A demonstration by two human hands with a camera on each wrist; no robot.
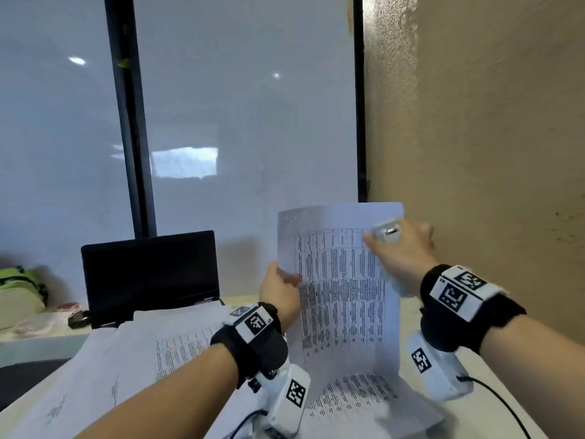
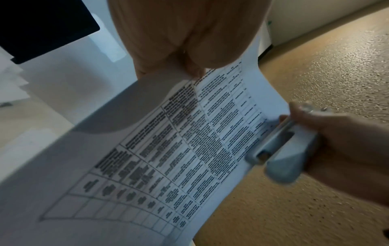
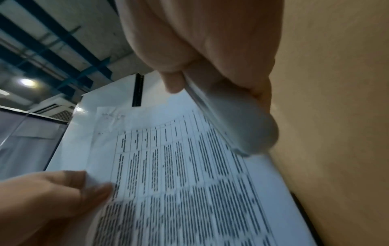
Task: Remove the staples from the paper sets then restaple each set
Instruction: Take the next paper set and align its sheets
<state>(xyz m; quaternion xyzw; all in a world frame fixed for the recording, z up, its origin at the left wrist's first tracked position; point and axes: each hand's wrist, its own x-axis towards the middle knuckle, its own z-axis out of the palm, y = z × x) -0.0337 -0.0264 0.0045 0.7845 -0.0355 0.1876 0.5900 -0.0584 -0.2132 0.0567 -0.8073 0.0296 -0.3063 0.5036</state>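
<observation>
A printed paper set (image 1: 342,296) with a table of text stands upright above the desk, its lower end curling onto the surface. My left hand (image 1: 285,278) pinches its left edge, thumb on the front. My right hand (image 1: 391,237) grips a small pale grey stapler (image 1: 387,231) at the set's upper right edge. In the left wrist view the stapler (image 2: 282,149) has its mouth over the edge of the paper set (image 2: 168,149). The right wrist view shows the stapler (image 3: 242,124) against the sheets (image 3: 189,166), with small puncture marks (image 3: 111,116) near a top corner.
More printed sheets (image 1: 126,359) lie spread on the desk to the left. A dark laptop (image 1: 148,277) stands open behind them, with a small black object (image 1: 77,318) and a green bag (image 1: 19,289) further left. A textured tan wall (image 1: 490,153) is close on the right.
</observation>
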